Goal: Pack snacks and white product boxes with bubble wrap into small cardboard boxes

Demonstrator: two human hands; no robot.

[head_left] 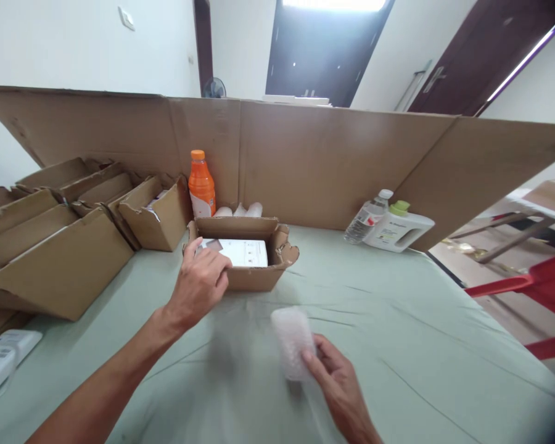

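Packing seems underway — our left hand, fingers curled, rests on the near-left rim of the open cardboard box holding a white carton. To the right, our right hand pinches a bubble-wrap roll — likely it goes in next.

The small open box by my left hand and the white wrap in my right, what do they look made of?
Small open box: brown corrugated cardboard, matte, with torn ragged flap edges. White wrap: probably bubble wrap or foam sheet, translucent white with a pebbled surface; motion blur leaves it uncertain.
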